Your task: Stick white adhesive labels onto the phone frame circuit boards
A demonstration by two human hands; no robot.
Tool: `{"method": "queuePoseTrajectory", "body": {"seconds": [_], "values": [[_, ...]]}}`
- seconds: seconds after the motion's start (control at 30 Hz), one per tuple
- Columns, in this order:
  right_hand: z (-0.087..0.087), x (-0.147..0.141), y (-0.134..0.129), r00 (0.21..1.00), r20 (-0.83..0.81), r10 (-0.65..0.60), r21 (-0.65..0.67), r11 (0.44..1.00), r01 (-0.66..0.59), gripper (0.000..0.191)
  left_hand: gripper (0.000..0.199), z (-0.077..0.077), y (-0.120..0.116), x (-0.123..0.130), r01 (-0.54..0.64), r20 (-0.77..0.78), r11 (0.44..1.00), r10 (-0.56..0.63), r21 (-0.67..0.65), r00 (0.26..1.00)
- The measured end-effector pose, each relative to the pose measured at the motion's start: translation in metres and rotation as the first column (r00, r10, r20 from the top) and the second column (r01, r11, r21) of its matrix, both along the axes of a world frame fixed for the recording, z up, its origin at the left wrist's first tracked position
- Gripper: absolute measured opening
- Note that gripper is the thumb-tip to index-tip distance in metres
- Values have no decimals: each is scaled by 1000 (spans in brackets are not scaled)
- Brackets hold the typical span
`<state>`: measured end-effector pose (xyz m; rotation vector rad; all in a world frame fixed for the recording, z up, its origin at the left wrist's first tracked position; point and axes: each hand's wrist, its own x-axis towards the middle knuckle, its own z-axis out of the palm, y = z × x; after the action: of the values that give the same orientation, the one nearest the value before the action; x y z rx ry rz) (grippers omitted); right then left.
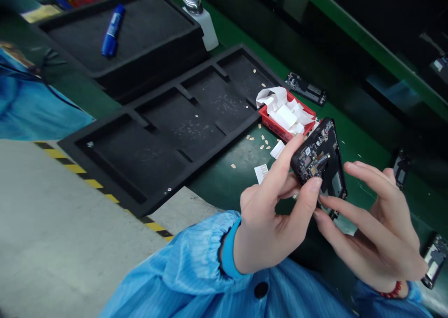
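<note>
An opened smartphone point(331, 169), black with its circuit board and small parts exposed, is held up tilted above the bench. My left hand point(276, 215) grips its left edge, the thumb on the inner face and the other fingers partly hidden behind. At the phone's lower end, my right hand point(378, 229) pinches the edge between thumb and a finger; its index finger is raised apart from the right side. Just beyond the phone stands a red tray point(276, 126) heaped with white paper pieces point(287, 115).
A long black compartmented tray point(157, 141) overhangs the bench edge at left. Behind it, a blue marker point(112, 31) lies on a stacked black tray point(150, 24), near a metal-capped white bottle point(206, 26). More phone assemblies point(306, 88) rest on the green bench point(217, 180), among small beige scraps point(233, 166).
</note>
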<state>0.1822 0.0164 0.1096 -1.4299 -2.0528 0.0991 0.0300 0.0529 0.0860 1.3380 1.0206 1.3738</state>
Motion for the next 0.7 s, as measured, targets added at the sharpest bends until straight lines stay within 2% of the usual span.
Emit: {"method": "queuePoseTrajectory", "body": {"seconds": [0.33, 0.53, 0.7], "values": [[-6, -5, 2, 993, -103, -48, 12, 999, 50, 19, 59, 3, 4, 0, -43, -68, 996, 49, 83, 996], [-5, -10, 5, 984, -163, -65, 13, 998, 68, 17, 62, -2, 2, 1, -111, -49, 993, 113, 52, 992], [-7, -6, 4, 982, -177, -68, 20, 997, 72, 17, 61, -4, 5, 3, -57, 11, 997, 56, 49, 998]]}}
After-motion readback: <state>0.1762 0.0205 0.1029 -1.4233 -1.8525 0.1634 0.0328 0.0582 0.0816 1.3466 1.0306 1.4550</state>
